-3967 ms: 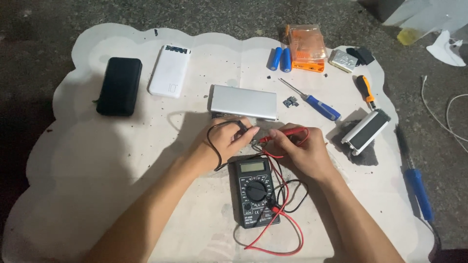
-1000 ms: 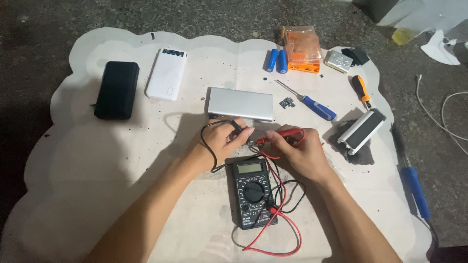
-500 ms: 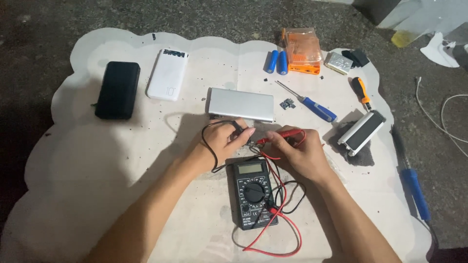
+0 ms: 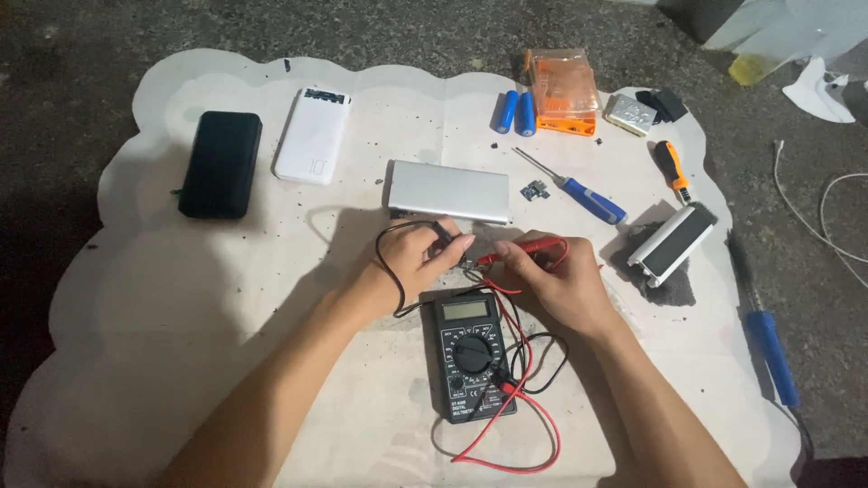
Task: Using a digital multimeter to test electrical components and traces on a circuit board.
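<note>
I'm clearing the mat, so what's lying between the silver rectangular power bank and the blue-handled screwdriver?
In the head view, a small dark circuit-board piece lies between the silver rectangular power bank and the blue-handled screwdriver, apart from both.

Grey multimeter screen (image 4: 465,310) (rectangular) between the wrists, orange plastic box (image 4: 564,91) far side
</note>
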